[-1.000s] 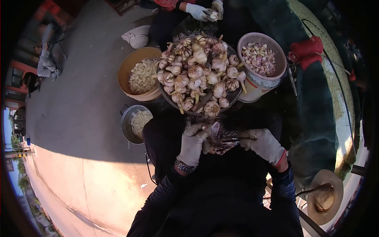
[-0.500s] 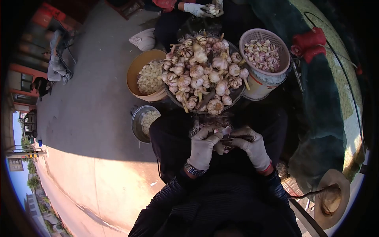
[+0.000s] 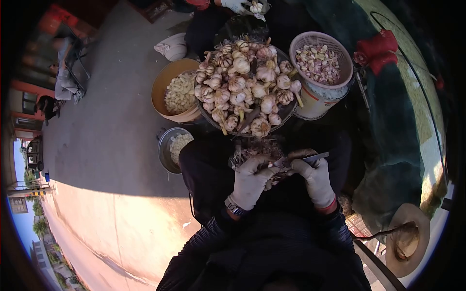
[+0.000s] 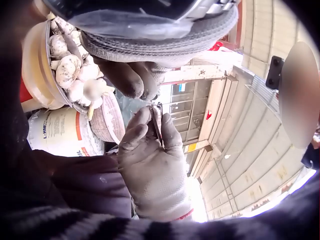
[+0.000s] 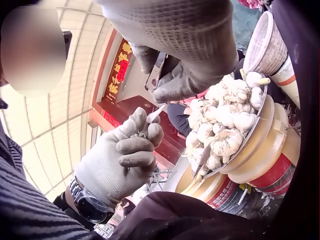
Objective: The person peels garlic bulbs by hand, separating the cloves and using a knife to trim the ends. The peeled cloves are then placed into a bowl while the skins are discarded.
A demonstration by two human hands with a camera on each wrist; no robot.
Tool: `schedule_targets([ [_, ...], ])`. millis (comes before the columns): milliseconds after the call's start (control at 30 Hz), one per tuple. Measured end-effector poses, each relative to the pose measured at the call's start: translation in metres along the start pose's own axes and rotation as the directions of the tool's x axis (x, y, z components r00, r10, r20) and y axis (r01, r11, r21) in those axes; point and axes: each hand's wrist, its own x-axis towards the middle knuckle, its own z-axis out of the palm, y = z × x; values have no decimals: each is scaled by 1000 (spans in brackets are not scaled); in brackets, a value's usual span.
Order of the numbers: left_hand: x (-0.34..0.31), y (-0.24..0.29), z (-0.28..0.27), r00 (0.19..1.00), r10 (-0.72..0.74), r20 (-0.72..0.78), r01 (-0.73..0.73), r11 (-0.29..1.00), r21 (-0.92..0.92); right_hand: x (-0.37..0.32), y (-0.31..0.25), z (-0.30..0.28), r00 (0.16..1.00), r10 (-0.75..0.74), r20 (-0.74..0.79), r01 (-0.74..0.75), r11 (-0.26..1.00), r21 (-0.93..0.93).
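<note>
Both hands wear pale gloves and meet over the lap. My left hand [image 3: 251,180] pinches a small pale garlic clove [image 5: 156,114] between thumb and fingertips; the right wrist view shows its other fingers curled. A small knife [image 3: 315,157] with a flat metal blade is held in my right hand [image 3: 314,180], close beside the left fingertips. From the left wrist, the knife [image 4: 157,125] shows between the right thumb and fingers. Just beyond the hands, garlic bulbs [image 3: 238,85] are heaped in a wide round tray [image 3: 286,123]. Papery skins [image 3: 257,148] lie between hands and tray.
Peeled cloves fill part of a tan bucket [image 3: 158,92] and a metal pot [image 3: 165,160] on the left. At right, a pink basket [image 3: 347,63] of unpeeled cloves sits on a white bucket [image 3: 310,109]. Opposite, another person's gloved hand [image 3: 235,5] appears near a garlic bulb [image 3: 256,7].
My right hand has come in from the right, up to the left fingertips, and the knife blade now shows. Across the tray, the other person's cloves have given way to a bulb.
</note>
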Motion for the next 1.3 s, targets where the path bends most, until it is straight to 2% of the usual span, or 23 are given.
schedule_targets([
  [33,-1,-2,1,1000,-8,8,8,1000,-2,-1,-4,3,1000,7,30,-4,997,-73],
  [100,-1,-4,0,990,128,65,-137,976,167,0,-8,4,999,23,34,-20,995,-99],
  [233,-3,-2,-2,993,102,64,-112,977,179,-2,-3,8,998,18,57,-8,987,-160],
  [300,-2,-11,-4,965,241,101,-260,925,278,-3,1,9,998,-5,59,17,981,-193],
  [400,1,-15,-5,950,298,98,-313,892,325,-2,1,8,998,37,48,-29,985,-171],
  [433,0,-13,-5,950,296,98,-312,893,326,-3,1,7,998,33,53,-23,984,-174],
  [500,-4,-6,-2,991,112,70,-123,977,173,-3,0,5,998,29,48,-20,984,-176],
  [600,-5,-5,-3,983,156,94,-168,976,142,1,2,1,995,39,87,-25,988,-154],
  [667,-6,-2,-2,981,163,106,-180,967,178,2,9,-2,989,52,137,-51,999,-14],
  [833,-6,-6,-2,984,148,101,-168,959,229,2,13,0,990,63,127,-62,998,-12],
  [900,-5,-11,-1,984,142,105,-147,988,39,2,10,0,991,66,119,-66,998,-4],
  [933,-5,-11,-1,984,142,111,-147,988,43,2,9,-1,989,92,114,-88,996,-34],
  [1000,-5,-8,-3,991,64,117,-60,997,-44,2,6,-2,988,116,106,-110,992,-59],
  [1100,-2,-13,-9,992,75,104,-68,995,-73,2,2,-6,978,173,115,-156,977,-145],
  [1167,0,-15,-11,991,83,107,-80,996,-37,4,4,-14,973,222,70,-176,898,-403],
  [1233,1,-17,-12,990,90,110,-91,996,1,5,4,-16,980,191,48,-164,925,-342],
  [1300,1,-21,-10,991,72,110,-88,986,143,2,2,-14,989,146,36,-134,964,-232],
])
